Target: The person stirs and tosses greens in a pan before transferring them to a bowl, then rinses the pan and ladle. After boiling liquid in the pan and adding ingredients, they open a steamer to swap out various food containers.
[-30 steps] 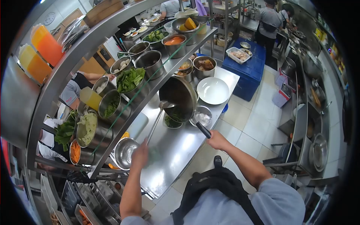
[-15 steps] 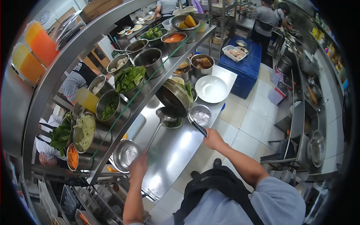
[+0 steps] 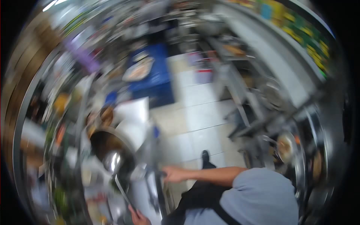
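The view is smeared by motion. At the bottom edge my left hand (image 3: pixel 139 218) is closed around the long handle of a metal ladle (image 3: pixel 114 162). The ladle's bowl is at the mouth of a dark-sided pan (image 3: pixel 98 140), which is tilted over the counter. My right hand (image 3: pixel 174 174) is closed at the pan's handle side, though blur hides most of the handle. A white plate (image 3: pixel 134 131) lies just beyond the pan. What is inside the pan cannot be made out.
A large blue chest (image 3: pixel 165 90) stands ahead, with a white tray of food (image 3: pixel 138 72) on it. Blurred shelves of containers run along the left. At right, a cooking line holds a pan with pale contents (image 3: pixel 285 147). Tiled floor (image 3: pixel 202 108) lies between.
My view has swung to the right, so the counter and pan now appear farther left and the cooking line shows more. Both hands stay with the ladle and pan.
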`<state>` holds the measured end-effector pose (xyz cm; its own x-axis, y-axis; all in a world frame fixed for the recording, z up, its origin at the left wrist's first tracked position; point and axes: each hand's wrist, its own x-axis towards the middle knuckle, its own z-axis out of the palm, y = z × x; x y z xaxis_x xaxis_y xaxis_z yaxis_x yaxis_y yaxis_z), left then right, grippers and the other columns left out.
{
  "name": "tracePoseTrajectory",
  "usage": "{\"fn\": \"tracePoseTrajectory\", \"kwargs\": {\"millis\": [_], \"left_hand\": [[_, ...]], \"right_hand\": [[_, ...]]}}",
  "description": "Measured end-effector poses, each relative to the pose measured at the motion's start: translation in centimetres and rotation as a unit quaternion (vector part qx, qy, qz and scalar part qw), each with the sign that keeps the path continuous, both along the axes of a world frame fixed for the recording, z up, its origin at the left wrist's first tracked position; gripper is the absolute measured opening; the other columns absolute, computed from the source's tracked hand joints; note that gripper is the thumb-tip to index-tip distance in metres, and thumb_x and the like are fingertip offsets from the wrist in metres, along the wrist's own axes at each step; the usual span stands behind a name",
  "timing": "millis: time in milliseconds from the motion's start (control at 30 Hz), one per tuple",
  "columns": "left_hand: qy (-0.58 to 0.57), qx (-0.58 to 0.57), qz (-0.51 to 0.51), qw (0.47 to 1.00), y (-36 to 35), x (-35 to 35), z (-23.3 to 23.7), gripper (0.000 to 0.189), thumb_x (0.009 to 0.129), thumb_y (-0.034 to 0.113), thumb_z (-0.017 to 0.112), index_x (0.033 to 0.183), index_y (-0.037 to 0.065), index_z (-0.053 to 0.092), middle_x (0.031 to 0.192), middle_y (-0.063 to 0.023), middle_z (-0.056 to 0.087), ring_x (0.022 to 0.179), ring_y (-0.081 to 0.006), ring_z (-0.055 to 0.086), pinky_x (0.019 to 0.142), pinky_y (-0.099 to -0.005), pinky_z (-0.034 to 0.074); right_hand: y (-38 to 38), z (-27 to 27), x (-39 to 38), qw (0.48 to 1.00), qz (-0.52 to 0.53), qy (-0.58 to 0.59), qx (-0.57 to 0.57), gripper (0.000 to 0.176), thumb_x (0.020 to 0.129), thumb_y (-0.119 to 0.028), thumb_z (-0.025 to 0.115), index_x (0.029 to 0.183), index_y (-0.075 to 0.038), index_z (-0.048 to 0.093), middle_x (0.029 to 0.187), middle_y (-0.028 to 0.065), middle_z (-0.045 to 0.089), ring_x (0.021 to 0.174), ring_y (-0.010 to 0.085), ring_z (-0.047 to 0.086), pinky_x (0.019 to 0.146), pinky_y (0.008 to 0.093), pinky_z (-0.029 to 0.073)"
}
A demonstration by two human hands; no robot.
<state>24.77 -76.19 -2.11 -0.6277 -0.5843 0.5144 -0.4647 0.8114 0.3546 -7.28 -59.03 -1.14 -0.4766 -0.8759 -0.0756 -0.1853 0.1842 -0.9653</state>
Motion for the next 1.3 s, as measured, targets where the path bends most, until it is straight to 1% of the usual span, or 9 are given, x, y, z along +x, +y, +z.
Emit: {"fn": "tracePoseTrajectory", "kwargs": {"millis": [33,133,200,267,400,667,1000,1200,1300], "left_hand": [[0.005,-0.068,-0.052,0.996,0.8,-3.2,1.3,0.043,0.102,0.022,0.055,0.139,0.000,0.054,0.076,-0.0098,0.070,0.051,-0.0174,0.055,0.048,-0.0296,0.046],[-0.039,0.133,-0.058,0.989,4.2,-13.6,2.8,0.044,0.099,0.027,0.062,0.133,-0.001,0.059,0.098,-0.0198,0.072,0.078,-0.0254,0.064,0.072,-0.0363,0.052],[-0.065,0.579,-0.065,0.810,6.5,-21.4,7.1,0.044,0.099,0.027,0.061,0.133,-0.001,0.058,0.111,-0.0229,0.068,0.092,-0.0286,0.064,0.083,-0.0357,0.051],[-0.202,0.420,-0.232,0.854,8.6,-30.2,9.3,0.046,0.095,0.019,0.064,0.133,-0.005,0.053,0.131,-0.0248,0.059,0.113,-0.0337,0.060,0.093,-0.0365,0.047],[-0.190,0.731,-0.321,0.571,18.7,-53.9,12.9,0.061,0.102,0.032,0.052,0.153,0.008,0.027,0.077,-0.0104,0.063,0.047,-0.0143,0.054,0.045,-0.0264,0.049],[-0.404,0.354,-0.604,0.589,36.2,-85.9,11.2,0.046,0.103,0.020,0.049,0.143,-0.003,0.044,0.083,-0.0054,0.064,0.063,-0.0101,0.060,0.049,-0.0230,0.049],[-0.440,0.133,-0.831,0.313,49.9,-113.5,5.7,0.029,0.095,0.018,0.056,0.112,-0.002,0.067,0.090,-0.0164,0.073,0.080,-0.0245,0.071,0.071,-0.0357,0.056],[-0.070,0.138,-0.819,0.552,69.8,-136.9,-5.4,0.024,0.084,0.020,0.057,0.089,-0.001,0.068,0.103,-0.0239,0.068,0.098,-0.0439,0.063,0.084,-0.0527,0.049],[-0.074,-0.119,-0.887,0.440,76.1,-143.8,-9.9,0.025,0.084,0.023,0.059,0.091,0.001,0.068,0.101,-0.0226,0.067,0.095,-0.0421,0.063,0.086,-0.0512,0.049]], "right_hand": [[2.1,-1.4,-1.3,0.997,-0.028,-0.062,-0.048,0.023,0.077,-0.019,0.068,0.090,-0.001,0.060,0.061,0.0088,0.058,0.055,0.0205,0.057,0.052,0.0381,0.046],[11.1,1.4,-7.7,0.900,-0.007,-0.434,0.030,0.020,0.087,-0.016,0.067,0.099,-0.012,0.052,0.056,-0.0067,0.037,0.040,0.0048,0.032,0.035,0.0248,0.024],[16.8,5.1,-11.4,0.867,-0.039,-0.497,-0.016,0.020,0.090,-0.019,0.066,0.095,-0.013,0.048,0.055,-0.0072,0.035,0.039,0.0029,0.029,0.032,0.0221,0.023],[20.7,3.2,-14.7,0.853,-0.076,-0.512,-0.073,0.027,0.091,-0.027,0.069,0.094,-0.013,0.047,0.055,-0.0073,0.035,0.039,0.0026,0.030,0.032,0.0215,0.023],[26.5,5.7,-24.1,0.836,-0.270,-0.476,-0.046,0.047,0.088,-0.050,0.072,0.095,-0.010,0.048,0.056,-0.0055,0.037,0.038,0.0034,0.032,0.031,0.0218,0.025],[34.3,5.0,-42.9,0.723,-0.490,-0.432,-0.226,0.062,0.079,-0.064,0.074,0.097,-0.006,0.061,0.062,-0.0056,0.041,0.040,0.0020,0.029,0.035,0.0207,0.022],[41.8,-1.8,-59.5,0.533,-0.636,-0.435,-0.349,0.037,0.080,-0.038,0.079,0.098,-0.008,0.065,0.086,0.0047,0.065,0.075,0.0127,0.062,0.062,0.0282,0.050],[46.7,-7.5,-63.2,0.458,-0.646,-0.513,-0.332,0.027,0.081,-0.029,0.080,0.095,-0.012,0.065,0.083,0.0028,0.068,0.068,0.0106,0.064,0.055,0.0228,0.051],[46.0,-7.3,-65.2,0.400,-0.637,-0.553,-0.359,0.020,0.085,-0.028,0.077,0.087,-0.012,0.067,0.079,-0.0001,0.068,0.055,0.0045,0.059,0.041,0.0172,0.042]]}}
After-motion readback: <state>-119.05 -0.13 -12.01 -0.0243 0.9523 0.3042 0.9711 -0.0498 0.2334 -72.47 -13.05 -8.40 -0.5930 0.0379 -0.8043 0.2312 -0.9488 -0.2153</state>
